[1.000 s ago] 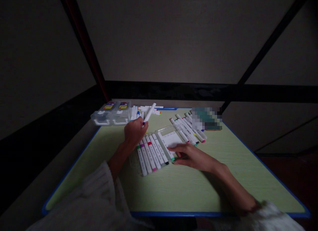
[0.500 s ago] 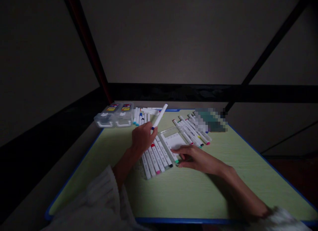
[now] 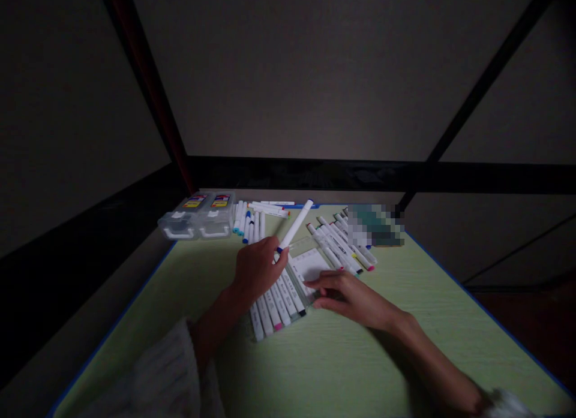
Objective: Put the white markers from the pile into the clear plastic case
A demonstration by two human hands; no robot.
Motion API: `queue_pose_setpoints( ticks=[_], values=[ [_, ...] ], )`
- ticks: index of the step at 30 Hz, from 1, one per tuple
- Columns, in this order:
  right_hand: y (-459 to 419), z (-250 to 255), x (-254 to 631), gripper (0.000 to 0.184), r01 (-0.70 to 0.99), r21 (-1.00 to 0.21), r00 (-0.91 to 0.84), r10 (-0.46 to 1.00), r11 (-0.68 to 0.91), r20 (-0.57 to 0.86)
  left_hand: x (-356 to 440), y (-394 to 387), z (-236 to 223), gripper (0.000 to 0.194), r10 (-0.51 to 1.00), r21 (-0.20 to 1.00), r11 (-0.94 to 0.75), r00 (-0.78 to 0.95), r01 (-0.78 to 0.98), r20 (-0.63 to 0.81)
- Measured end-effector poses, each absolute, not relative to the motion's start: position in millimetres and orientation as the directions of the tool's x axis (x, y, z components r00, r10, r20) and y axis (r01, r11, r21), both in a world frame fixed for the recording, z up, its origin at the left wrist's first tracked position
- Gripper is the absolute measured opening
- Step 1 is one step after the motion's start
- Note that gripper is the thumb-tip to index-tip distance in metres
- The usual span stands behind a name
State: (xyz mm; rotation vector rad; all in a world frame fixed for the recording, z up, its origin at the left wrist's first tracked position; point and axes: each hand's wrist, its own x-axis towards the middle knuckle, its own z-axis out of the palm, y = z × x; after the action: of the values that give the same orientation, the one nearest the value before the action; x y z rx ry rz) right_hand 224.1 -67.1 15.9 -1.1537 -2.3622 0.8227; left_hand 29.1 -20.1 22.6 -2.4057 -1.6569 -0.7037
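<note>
My left hand (image 3: 258,269) is closed on a white marker (image 3: 296,225) with a blue end, which points up and away over the table. Just below it a clear flat case (image 3: 302,267) lies on the green table (image 3: 342,358), with a row of several white markers (image 3: 275,301) in its left part. My right hand (image 3: 348,293) rests on the case's near right edge, fingers flat and pointing left, touching the case.
Two small clear plastic boxes (image 3: 198,222) stand at the far left of the table. Loose markers (image 3: 254,217) lie beside them, and another group of markers (image 3: 339,243) lies at the far right next to a blurred box (image 3: 373,225). A dark frame runs behind.
My left hand has carried the blue-ended marker to the right, from near the far marker pile to above the case. My right hand has stayed on the case.
</note>
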Motion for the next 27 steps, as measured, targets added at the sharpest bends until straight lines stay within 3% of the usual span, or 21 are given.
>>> queue_pose_setpoints(
  ticks=[6, 9, 13, 22, 27],
  values=[
    [-64.6, 13.1, 216.2, 0.026, 0.484, -0.772, -0.307, 0.906, 0.412, 0.291, 33.3, -27.5, 22.0, 0.02, 0.801, 0.137, -0.459, 0.342, 0.878, 0.491],
    [-60.1, 5.8, 215.4, 0.027, 0.36, -0.89, -0.165, 0.958, 0.281, 0.235, 35.1, -30.4, 21.7, 0.021, 0.784, 0.133, -0.485, 0.362, 0.865, 0.504],
    [-56.8, 2.9, 213.7, 0.031, 0.161, -0.973, -0.12, 0.982, 0.167, 0.149, 37.7, -34.4, 21.0, 0.019, 0.749, 0.13, -0.532, 0.394, 0.837, 0.532],
    [-57.6, 5.5, 204.1, 0.032, -0.171, -0.985, -0.094, 0.995, 0.027, 0.044, 43.1, -41.3, 18.0, 0.019, 0.616, 0.11, -0.667, 0.463, 0.736, 0.638],
    [-58.6, 8.0, 202.4, 0.03, -0.226, -0.974, -0.086, 0.996, -0.01, 0.009, 45.1, -44.0, 18.1, 0.017, 0.57, 0.086, -0.712, 0.503, 0.697, 0.65]
  ],
)
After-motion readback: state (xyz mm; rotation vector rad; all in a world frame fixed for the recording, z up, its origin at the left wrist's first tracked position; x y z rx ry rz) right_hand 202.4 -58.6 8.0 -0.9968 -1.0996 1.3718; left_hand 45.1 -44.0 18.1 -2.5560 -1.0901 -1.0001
